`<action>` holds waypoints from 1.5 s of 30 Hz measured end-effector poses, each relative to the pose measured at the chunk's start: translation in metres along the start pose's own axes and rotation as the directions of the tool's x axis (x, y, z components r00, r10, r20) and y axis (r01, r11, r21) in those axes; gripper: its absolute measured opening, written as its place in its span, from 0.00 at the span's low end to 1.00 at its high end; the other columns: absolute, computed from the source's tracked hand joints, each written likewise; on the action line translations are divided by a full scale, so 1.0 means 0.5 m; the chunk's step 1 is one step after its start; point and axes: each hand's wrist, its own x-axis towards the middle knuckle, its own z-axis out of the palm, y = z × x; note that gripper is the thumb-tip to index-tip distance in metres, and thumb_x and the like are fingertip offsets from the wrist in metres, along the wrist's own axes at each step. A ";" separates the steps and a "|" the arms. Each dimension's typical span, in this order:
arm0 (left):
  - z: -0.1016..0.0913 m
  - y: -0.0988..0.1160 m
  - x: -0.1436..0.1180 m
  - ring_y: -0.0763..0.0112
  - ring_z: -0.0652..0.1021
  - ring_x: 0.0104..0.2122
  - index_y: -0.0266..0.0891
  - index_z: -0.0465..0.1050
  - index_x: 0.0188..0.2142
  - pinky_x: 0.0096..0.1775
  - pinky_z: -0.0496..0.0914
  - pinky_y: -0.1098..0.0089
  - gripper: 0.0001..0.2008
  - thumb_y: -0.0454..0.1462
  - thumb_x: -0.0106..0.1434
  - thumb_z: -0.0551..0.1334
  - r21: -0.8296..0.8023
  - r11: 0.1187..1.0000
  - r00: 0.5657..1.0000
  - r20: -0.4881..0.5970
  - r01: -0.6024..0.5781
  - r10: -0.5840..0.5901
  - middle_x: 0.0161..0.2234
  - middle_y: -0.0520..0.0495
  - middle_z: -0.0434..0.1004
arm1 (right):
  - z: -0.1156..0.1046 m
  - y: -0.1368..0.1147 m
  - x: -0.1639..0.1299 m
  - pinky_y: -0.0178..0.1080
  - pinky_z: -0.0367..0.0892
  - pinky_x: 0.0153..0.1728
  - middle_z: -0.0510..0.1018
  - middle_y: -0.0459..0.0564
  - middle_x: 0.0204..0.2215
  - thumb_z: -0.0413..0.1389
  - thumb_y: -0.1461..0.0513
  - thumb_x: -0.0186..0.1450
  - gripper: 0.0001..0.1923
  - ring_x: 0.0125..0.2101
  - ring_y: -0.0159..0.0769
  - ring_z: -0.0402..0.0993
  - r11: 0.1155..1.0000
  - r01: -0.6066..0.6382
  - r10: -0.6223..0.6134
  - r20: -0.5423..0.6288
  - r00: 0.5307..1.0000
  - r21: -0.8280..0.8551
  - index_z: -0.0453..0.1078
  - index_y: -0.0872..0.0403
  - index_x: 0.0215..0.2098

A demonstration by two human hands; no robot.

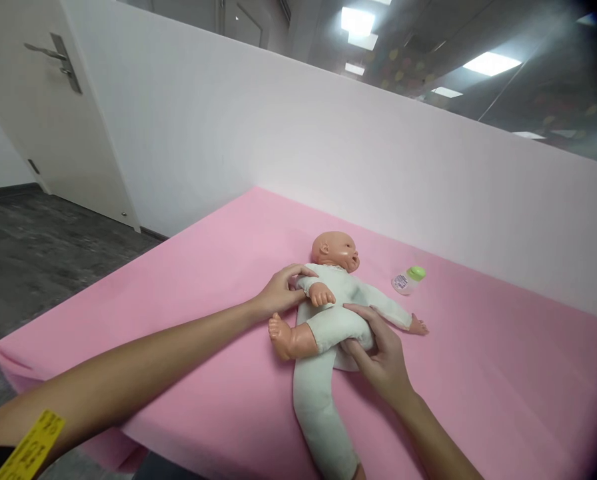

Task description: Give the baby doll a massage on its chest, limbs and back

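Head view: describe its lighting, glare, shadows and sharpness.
Head view: rectangular white ceiling lights glare at the top; head view: the right edge sinks into darkness; head view: soft shadows fall on the pink cloth-covered table beside the pale cloth-bodied baby doll; head view: print on the small clear bottle with a green cap is too small and soft to read.

The doll's head [335,251] is smooth, glossy plastic, its body [346,285] matt cloth.

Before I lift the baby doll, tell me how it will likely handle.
The baby doll is probably floppy at the hips: its bent cloth leg crosses over the straighter leg. Its smooth, shiny head may be slippery to grip.
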 end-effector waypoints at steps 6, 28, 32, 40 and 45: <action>0.001 0.006 -0.003 0.57 0.78 0.47 0.40 0.77 0.47 0.48 0.72 0.60 0.17 0.38 0.58 0.70 -0.002 1.000 1.000 -0.007 0.013 -0.013 0.53 0.42 0.78 | 0.001 0.005 -0.001 0.43 0.72 0.44 0.79 0.49 0.48 0.59 0.62 0.67 0.20 0.45 0.43 0.77 1.000 0.001 -0.001 -0.003 1.000 -0.005 0.70 0.46 0.57; 0.000 -0.001 0.000 0.58 0.78 0.47 0.40 0.77 0.48 0.47 0.72 0.61 0.17 0.37 0.58 0.69 -0.004 1.000 1.000 -0.002 0.007 -0.007 0.54 0.43 0.77 | 0.002 0.004 0.000 0.42 0.72 0.42 0.79 0.50 0.46 0.58 0.61 0.68 0.19 0.43 0.43 0.77 1.000 0.007 -0.007 -0.007 1.000 -0.018 0.70 0.47 0.57; 0.000 -0.002 0.000 0.58 0.78 0.46 0.40 0.76 0.49 0.45 0.71 0.62 0.18 0.38 0.59 0.69 -0.007 1.000 1.000 0.001 0.016 -0.016 0.54 0.42 0.77 | 0.002 0.005 -0.002 0.42 0.72 0.43 0.79 0.50 0.48 0.58 0.62 0.67 0.20 0.44 0.43 0.77 1.000 0.016 -0.016 -0.008 1.000 -0.011 0.69 0.46 0.58; 0.000 -0.002 0.000 0.59 0.78 0.46 0.40 0.77 0.48 0.46 0.72 0.62 0.18 0.38 0.58 0.70 -0.008 1.000 1.000 -0.001 0.005 -0.005 0.53 0.42 0.77 | 0.000 0.007 -0.003 0.43 0.72 0.44 0.79 0.51 0.48 0.59 0.63 0.66 0.21 0.46 0.44 0.77 1.000 0.021 -0.021 -0.008 1.000 -0.006 0.70 0.47 0.58; 0.000 0.005 -0.002 0.59 0.77 0.46 0.40 0.77 0.48 0.46 0.72 0.63 0.17 0.40 0.60 0.70 -0.031 0.999 1.000 0.001 0.010 -0.010 0.51 0.43 0.78 | 0.002 0.003 -0.002 0.47 0.72 0.48 0.79 0.51 0.48 0.58 0.68 0.60 0.26 0.48 0.46 0.76 0.997 0.074 -0.074 0.006 0.997 0.031 0.70 0.47 0.56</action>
